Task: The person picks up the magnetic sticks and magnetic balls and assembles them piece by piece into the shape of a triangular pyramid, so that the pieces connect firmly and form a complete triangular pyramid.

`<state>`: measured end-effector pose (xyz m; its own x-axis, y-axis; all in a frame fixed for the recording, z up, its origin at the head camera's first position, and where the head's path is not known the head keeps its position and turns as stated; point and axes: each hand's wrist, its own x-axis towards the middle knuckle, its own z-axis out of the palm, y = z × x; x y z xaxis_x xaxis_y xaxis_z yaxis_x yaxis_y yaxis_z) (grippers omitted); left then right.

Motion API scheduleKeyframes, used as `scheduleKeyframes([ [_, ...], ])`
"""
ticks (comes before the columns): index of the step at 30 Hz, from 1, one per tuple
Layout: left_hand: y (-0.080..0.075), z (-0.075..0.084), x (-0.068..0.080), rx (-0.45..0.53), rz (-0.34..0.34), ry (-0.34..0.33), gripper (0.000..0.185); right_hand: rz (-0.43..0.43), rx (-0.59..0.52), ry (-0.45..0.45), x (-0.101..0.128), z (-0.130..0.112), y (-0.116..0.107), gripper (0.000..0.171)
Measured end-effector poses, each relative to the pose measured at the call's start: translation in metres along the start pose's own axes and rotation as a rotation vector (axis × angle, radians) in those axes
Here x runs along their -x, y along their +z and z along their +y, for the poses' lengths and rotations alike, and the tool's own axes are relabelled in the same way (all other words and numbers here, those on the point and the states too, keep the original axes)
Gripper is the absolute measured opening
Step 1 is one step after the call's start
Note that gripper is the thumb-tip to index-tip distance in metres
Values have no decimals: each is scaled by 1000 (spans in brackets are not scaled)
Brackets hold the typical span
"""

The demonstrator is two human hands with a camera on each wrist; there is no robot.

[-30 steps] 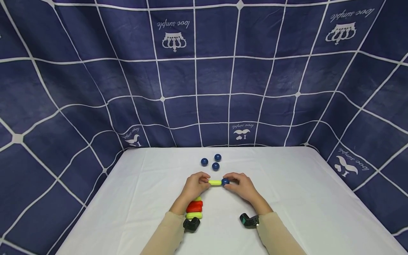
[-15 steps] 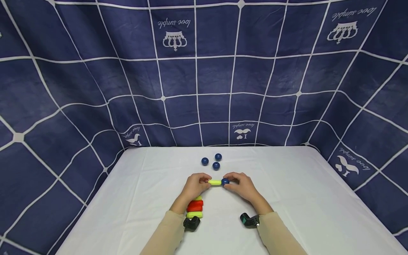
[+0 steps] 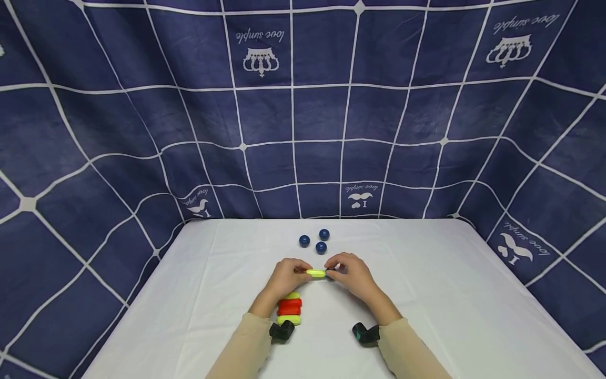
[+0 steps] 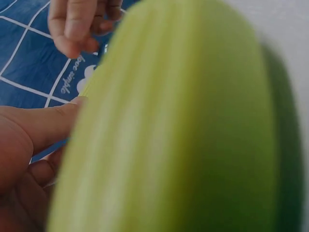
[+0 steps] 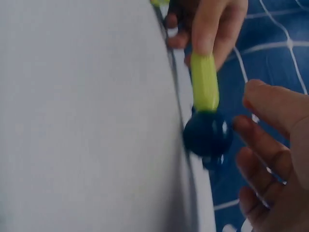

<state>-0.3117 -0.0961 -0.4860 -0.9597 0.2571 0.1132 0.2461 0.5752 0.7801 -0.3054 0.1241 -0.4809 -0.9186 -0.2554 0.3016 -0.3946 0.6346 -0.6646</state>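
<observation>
My left hand (image 3: 286, 278) pinches one end of a short yellow-green rod (image 3: 316, 273). At the rod's other end sits a dark blue ball (image 5: 207, 133), touching it. My right hand (image 3: 352, 275) is around the ball's far side; the right wrist view shows its thumb and fingers spread and slightly apart from the ball. Beside my left forearm lie red rods (image 3: 290, 307) and another yellow-green rod (image 3: 289, 319), in a row and partly covered by the arm. Very near the left wrist camera, a blurred yellow-green rod (image 4: 159, 121) fills much of that view.
Three loose blue balls (image 3: 321, 247) lie on the white-covered table (image 3: 450, 295) beyond the hands. A dark blue checked curtain (image 3: 312, 116) surrounds the table's back and sides. Each wrist wears a small black camera (image 3: 366, 333).
The held rod and ball have shifted slightly left. My right hand has moved left along with them, and its fingers now cover more of the ball in the head view.
</observation>
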Motion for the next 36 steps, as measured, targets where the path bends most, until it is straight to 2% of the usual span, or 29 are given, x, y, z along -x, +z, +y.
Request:
scheduleKeyframes([
  [5, -7, -4, 0, -14, 9, -6, 12, -135, 8, -77, 6, -23, 14, 6],
  [8, -11, -8, -1, -18, 17, -16, 11, -201, 28, -123, 6, -30, 25, 9],
  [13, -15, -11, -3, -16, 1, -35, 13, -259, 13, -97, 5, -38, 39, 12],
  [18, -16, -13, -4, -14, -6, -51, 13, -291, 3, -97, 5, -42, 47, 9],
  [25, -17, -15, -2, -14, 5, -28, 13, -283, -8, -91, 4, -41, 51, 6],
  [36, -16, -18, -3, 14, -8, -31, 14, -298, 31, -16, 1, -38, 35, 3],
])
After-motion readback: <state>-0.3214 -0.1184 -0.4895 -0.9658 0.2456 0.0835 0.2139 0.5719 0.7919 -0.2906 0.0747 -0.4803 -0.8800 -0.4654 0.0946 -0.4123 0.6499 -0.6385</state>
